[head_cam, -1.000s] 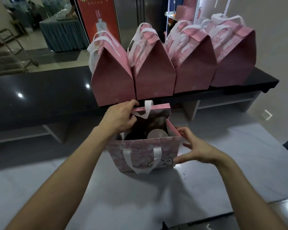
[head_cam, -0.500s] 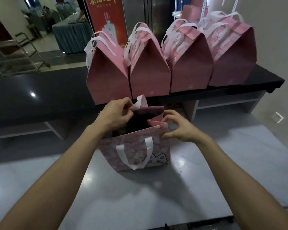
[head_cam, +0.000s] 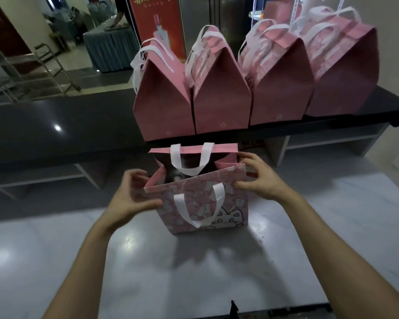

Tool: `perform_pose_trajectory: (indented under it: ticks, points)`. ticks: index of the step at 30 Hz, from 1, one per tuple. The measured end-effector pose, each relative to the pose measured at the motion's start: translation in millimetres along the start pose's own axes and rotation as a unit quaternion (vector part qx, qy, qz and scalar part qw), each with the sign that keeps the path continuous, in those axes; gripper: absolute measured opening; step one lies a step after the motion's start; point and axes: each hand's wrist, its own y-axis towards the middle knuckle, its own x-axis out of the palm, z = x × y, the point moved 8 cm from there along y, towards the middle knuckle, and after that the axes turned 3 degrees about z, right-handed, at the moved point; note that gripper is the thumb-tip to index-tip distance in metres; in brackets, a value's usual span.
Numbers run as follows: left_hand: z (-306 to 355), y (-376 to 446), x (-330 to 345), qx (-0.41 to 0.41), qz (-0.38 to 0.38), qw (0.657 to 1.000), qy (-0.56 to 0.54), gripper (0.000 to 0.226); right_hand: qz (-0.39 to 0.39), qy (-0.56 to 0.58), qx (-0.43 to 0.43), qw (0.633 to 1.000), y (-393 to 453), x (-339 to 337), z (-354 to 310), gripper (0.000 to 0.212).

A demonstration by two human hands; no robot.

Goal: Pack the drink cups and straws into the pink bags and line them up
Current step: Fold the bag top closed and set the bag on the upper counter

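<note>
Upright pink bag, mouth up; right hand pinches its rim, left hand's blurred grip seemingly apart.

The left hand has moved off the open bag far rim to its left side. The right hand now pinches the near right corner of the rim.

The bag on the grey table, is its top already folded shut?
No, the bag gapes open at the top, with its near and far rims apart.

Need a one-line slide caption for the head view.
Both hands at open bag; four closed bags behind.
</note>
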Motion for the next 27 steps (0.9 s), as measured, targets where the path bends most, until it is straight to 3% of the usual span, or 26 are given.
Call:
perform_pose_trajectory:
  ticks: [2, 5, 10, 16, 18, 21, 27]
  points:
    - [-14.9, -2.7, 25.2, -0.039, -0.084, 0.995, -0.027, 0.110, 0.004, 0.016, 0.023, 1.000, -7.1, 0.5, 2.9, 0.066]
    - [-22.5, 8.7, 41.6, -0.044, -0.104, 0.993, -0.036, 0.101, 0.014, 0.013, 0.055, 0.998, -26.9, 1.5, 13.2, 0.074]
    - [-33.1, 21.1, 54.4, -0.035, -0.106, 0.994, -0.016, 0.093, -0.028, 0.048, 0.109, 0.992, -43.0, 31.1, 26.0, 0.049]
    - [-28.1, 28.0, 37.5, -0.002, -0.098, 0.995, -0.036, 0.077, -0.036, 0.101, 0.114, 0.988, -53.7, 12.0, 26.8, 0.034]
    - [-18.3, 33.6, 32.8, 0.001, -0.092, 0.995, -0.048, 0.075, -0.063, 0.106, 0.104, 0.987, -47.6, 13.4, 24.1, 0.045]
    - [-2.7, 47.7, 28.6, 0.022, -0.104, 0.993, -0.048, 0.060, -0.048, 0.068, 0.088, 0.993, -25.1, 3.7, 15.4, 0.083]
    - [8.8, 73.5, 24.7, 0.038, -0.113, 0.993, -0.026, 0.060, -0.066, 0.104, 0.060, 0.991, 11.2, -8.3, 1.3, 0.069]
